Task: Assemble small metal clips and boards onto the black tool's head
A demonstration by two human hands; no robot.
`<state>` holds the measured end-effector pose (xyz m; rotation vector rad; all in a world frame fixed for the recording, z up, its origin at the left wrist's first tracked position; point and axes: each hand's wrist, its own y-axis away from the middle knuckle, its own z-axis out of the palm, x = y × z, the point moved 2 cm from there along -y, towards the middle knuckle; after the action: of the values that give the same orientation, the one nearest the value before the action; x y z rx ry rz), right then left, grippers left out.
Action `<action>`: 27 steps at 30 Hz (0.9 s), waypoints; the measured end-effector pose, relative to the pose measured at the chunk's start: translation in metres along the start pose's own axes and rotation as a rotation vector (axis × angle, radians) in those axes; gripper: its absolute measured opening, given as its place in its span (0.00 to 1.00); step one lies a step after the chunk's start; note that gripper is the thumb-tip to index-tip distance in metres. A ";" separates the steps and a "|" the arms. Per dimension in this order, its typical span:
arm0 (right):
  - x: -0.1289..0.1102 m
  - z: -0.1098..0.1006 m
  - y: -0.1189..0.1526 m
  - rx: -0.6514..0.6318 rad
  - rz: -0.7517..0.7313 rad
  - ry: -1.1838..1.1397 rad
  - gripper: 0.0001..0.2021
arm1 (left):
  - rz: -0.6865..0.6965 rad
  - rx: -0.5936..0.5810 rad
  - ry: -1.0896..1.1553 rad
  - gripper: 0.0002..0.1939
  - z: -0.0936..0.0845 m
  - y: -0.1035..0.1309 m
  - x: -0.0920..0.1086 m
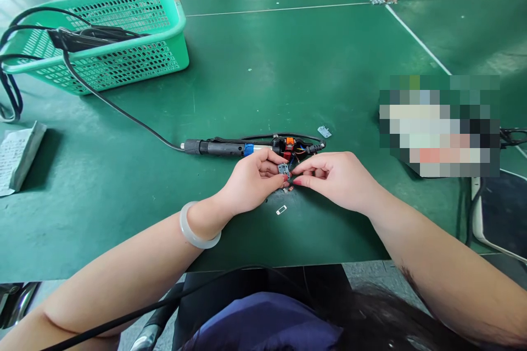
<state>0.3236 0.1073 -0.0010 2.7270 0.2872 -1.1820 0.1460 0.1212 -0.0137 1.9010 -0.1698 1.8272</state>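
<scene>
Between thumb and fingers, my left hand (257, 180) pinches a small grey plastic part (284, 170) with cut-outs. From the other side my right hand (331, 178) has its thumb and forefinger closed together at the part's edge; what lies between those fingertips is too small to make out. Just beyond both hands lies a black electric screwdriver (226, 147) with a blue band, its cord running left. Against its right end sit an orange switch (290, 142) and several coloured wires. A second flat grey piece (324, 131) rests farther off, and a small white rectangular piece (281, 210) lies nearer me.
A green perforated basket (135, 60) holding black cables stands at the back left. A paper-covered block (20, 159) is at the left edge. To the right are a blurred-out object (438, 131) and a dark-faced, white-edged device (502, 211). The green table's (247, 252) near edge runs below my forearms.
</scene>
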 end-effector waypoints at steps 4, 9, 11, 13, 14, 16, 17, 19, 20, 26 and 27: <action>-0.001 0.003 0.001 -0.020 -0.112 0.119 0.04 | -0.001 0.004 0.052 0.13 -0.002 -0.001 -0.001; -0.005 0.012 0.004 -0.086 -0.223 0.188 0.05 | -0.009 0.024 0.086 0.14 -0.003 -0.001 -0.001; -0.005 0.015 0.004 -0.086 -0.229 0.221 0.05 | -0.011 0.011 0.111 0.15 -0.003 -0.001 -0.001; -0.006 0.018 0.005 -0.084 -0.237 0.234 0.03 | -0.009 -0.003 0.125 0.15 -0.004 0.000 0.000; -0.007 0.019 0.005 -0.085 -0.243 0.231 0.03 | -0.009 -0.006 0.121 0.16 -0.004 0.001 0.000; -0.008 0.021 0.005 -0.097 -0.254 0.218 0.04 | -0.014 -0.010 0.104 0.17 -0.005 0.001 0.001; -0.009 0.021 0.005 -0.105 -0.257 0.212 0.04 | -0.016 -0.011 0.096 0.17 -0.006 0.001 0.001; -0.011 0.021 0.005 -0.123 -0.259 0.207 0.05 | -0.015 -0.017 0.089 0.17 -0.006 0.001 0.000; -0.012 0.021 0.006 -0.133 -0.264 0.207 0.05 | -0.011 -0.020 0.085 0.17 -0.006 0.001 0.000; -0.015 0.014 0.010 -0.114 -0.327 0.168 0.05 | 0.011 -0.017 0.033 0.16 -0.005 0.001 -0.001; -0.015 0.012 0.010 -0.098 -0.335 0.163 0.05 | 0.009 -0.016 0.029 0.16 -0.005 0.001 -0.001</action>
<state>0.3076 0.0930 0.0021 2.7638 0.8274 -0.9824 0.1411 0.1226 -0.0141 1.8646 -0.1834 1.8529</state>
